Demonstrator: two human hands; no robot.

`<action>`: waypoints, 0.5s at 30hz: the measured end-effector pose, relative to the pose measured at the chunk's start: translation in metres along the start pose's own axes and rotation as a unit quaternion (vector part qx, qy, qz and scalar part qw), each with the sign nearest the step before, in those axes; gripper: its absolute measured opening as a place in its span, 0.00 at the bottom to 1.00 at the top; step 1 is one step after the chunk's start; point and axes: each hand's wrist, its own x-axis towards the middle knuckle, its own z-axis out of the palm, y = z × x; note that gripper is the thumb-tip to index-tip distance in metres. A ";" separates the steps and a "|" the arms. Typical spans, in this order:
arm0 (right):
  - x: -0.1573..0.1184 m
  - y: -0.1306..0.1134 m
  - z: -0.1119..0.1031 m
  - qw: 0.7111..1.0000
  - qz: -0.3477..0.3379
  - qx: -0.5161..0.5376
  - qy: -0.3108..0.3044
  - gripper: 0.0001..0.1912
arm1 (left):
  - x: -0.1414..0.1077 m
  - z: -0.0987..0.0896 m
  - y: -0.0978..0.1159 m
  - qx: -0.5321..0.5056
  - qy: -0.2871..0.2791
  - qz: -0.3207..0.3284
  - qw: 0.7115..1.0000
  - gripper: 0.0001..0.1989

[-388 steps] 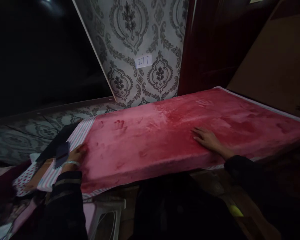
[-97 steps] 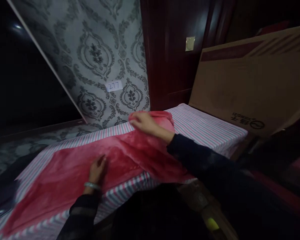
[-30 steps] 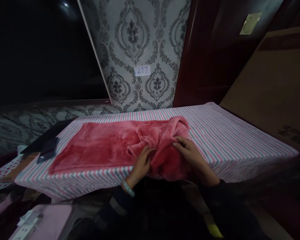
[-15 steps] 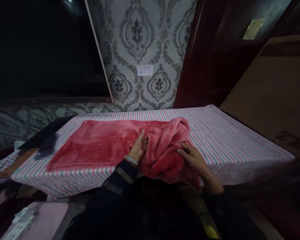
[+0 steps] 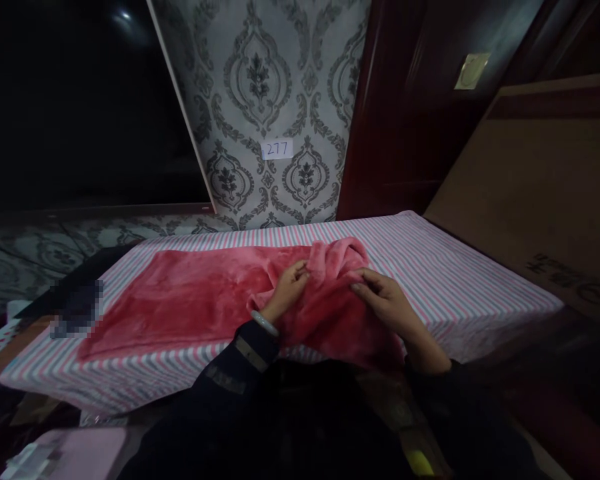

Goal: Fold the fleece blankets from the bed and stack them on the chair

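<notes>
A red plush garment or blanket, its exact kind unclear (image 5: 190, 303), lies across the striped cloth (image 5: 460, 267) on the table. Its left part is spread flat; the right part is bunched up in folds and hangs over the front edge. My left hand (image 5: 291, 288), with a pale bangle at the wrist, pinches a fold near the middle of the bunch. On the right side of the bunch my right hand (image 5: 383, 300) grips another fold between thumb and fingers. Some fingertips are hidden in the fabric.
A large dark TV screen (image 5: 75, 107) stands at the back left. To the right leans a big cardboard box (image 5: 540, 180). A paper marked 277 (image 5: 277, 149) is on the patterned wall. A pink stool-like surface (image 5: 87, 450) sits below the table at the lower left.
My left hand has moved up and slightly right along the bunched fabric, whose folds have shifted. My right hand stays at the right side. The whole view has turned slightly.
</notes>
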 end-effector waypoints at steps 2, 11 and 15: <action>0.010 -0.004 -0.001 1.000 -0.023 -0.021 -0.001 0.14 | -0.003 0.006 0.009 -0.021 -0.035 -0.004 0.999 0.10; 0.043 0.018 0.005 0.989 -0.133 -0.040 0.040 0.05 | -0.010 0.012 0.013 0.010 -0.081 0.011 0.997 0.09; 0.048 0.019 0.001 0.994 -0.103 -0.045 -0.006 0.07 | -0.007 0.008 0.011 0.066 -0.101 0.030 0.992 0.16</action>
